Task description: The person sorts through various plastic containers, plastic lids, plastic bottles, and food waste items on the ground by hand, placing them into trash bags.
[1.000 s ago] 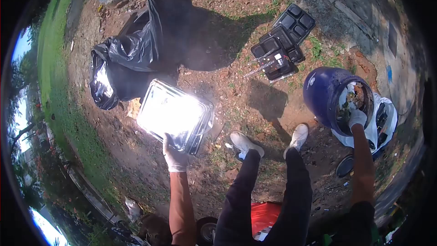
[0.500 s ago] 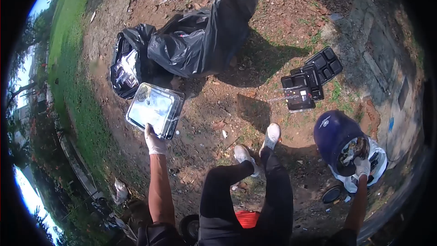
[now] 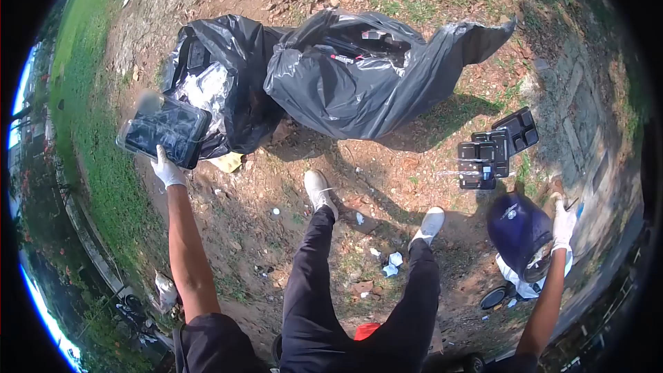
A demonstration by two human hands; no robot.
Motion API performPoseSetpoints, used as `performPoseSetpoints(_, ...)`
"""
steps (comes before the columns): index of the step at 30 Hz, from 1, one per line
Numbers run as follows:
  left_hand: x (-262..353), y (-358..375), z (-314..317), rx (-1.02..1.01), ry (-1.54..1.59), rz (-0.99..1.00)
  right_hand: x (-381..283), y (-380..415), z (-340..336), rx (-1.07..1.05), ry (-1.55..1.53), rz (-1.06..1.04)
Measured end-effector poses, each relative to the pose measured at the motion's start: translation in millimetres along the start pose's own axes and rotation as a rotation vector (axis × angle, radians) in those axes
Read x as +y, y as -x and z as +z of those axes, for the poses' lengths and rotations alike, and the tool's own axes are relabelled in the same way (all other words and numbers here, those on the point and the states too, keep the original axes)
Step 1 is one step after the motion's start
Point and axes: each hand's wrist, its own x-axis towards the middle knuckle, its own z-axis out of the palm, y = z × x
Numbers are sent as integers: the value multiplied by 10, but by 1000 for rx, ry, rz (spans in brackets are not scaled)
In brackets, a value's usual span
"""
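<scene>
My left hand (image 3: pixel 167 168), in a white glove, grips a black food container (image 3: pixel 168 130) with a clear lid by its near edge. The container is held out over the near left side of a black garbage bag (image 3: pixel 242 62) with clear plastic showing in its opening. My right hand (image 3: pixel 564 226), also gloved, is beside the purple bin (image 3: pixel 514 231). Its fingers point away from me, and I cannot make out whether they hold anything. The bin leans over a white plastic bag (image 3: pixel 526 289), its mouth towards me.
A second black garbage bag (image 3: pixel 345 93) stands wide open with containers inside. Several black compartment trays (image 3: pixel 483 159) lie on the ground at right. A round black lid (image 3: pixel 494 297) lies near the bin. Crumpled white paper (image 3: pixel 392 264) is between my feet.
My left hand has moved left with the container, which is now tilted. My right hand has come out of the bin's mouth to its right side. My feet have moved apart.
</scene>
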Motion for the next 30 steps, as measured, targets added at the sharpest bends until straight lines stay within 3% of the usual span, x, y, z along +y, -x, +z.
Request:
performPoseSetpoints(1, -27, -218, 150, -7, 74, -7, -424, 78, 154, -84, -66, 9)
performPoseSetpoints(3, -338, -744, 151, -28, 100, -78, -1195, 178, 648, -26, -181, -92)
performPoseSetpoints(5, -865, -1137, 144, -184, 177, -137, -2220, 337, 1024, -47, -277, -174)
performPoseSetpoints(8, -1284, -1246, 372, -378, 74, -460, -3631, 566, 1351, -100, -338, -348)
performPoseSetpoints(9, -1385, -1251, 472, -478, 28, -559, -4297, 824, 1229, -75, -172, -397)
performPoseSetpoints(11, -1334, -1181, 690, -565, -349, -528, -4910, 894, 1346, -170, -388, -508)
performPoseSetpoints(13, -1712, -1274, 705, -579, -309, -256, -5568, 1112, 1306, -227, -329, -619)
performPoseSetpoints(14, -1536, -1187, 760, -458, -461, -105, -5934, 1333, 1300, -269, -452, -658)
performPoseSetpoints(15, -1340, -1175, 776, -464, -456, -110, -6036, 1254, 1426, -271, -365, -683)
performPoseSetpoints(17, -1015, -1163, 752, -354, -740, -241, -6527, 1512, 1599, -390, -522, -698)
performPoseSetpoints(19, -1115, -1345, 417, -247, -765, -52, -6964, 1776, 1734, -671, -591, -548)
performPoseSetpoints(20, -979, -1356, 290, -111, -1047, 224, -7208, 1957, 1885, -739, -666, -516)
performPoseSetpoints(21, -785, -1376, 175, 34, -1307, 518, -7383, 2119, 2097, -758, -743, -615)
performPoseSetpoints(22, -606, -1404, 72, 92, -1363, 408, -7645, 2287, 2247, -856, -601, -487)
performPoseSetpoints(23, -500, -1487, 32, 172, -1400, 305, -7766, 2475, 2694, -761, -715, -655)
performPoseSetpoints(24, -614, -1599, -89, 274, -1422, 225, -8083, 2761, 2491, -1037, -696, -388)
performPoseSetpoints(25, -631, -1725, -119, 252, -1332, -100, -8250, 2947, 2800, -1069, -658, -472)
performPoseSetpoints(26, -921, -1948, -323, 124, -1125, -236, -8398, 3162, 2987, -1215, -700, -360)
performPoseSetpoints(27, -1297, -2169, -545, 7, -915, -372, -8464, 3381, 3633, -1200, -694, -502)
performPoseSetpoints(28, -1507, -2312, -631, -124, -864, -442, -8593, 3546, 3766, -1228, -715, -601)
performPoseSetpoints(29, -1652, -2395, -702, -254, -817, -517, -8726, 3742, 4024, -1075, -613, -608)
performPoseSetpoints(30, -1703, -2446, -765, -262, -837, -519, -8713, 3793, 4131, -1083, -621, -588)
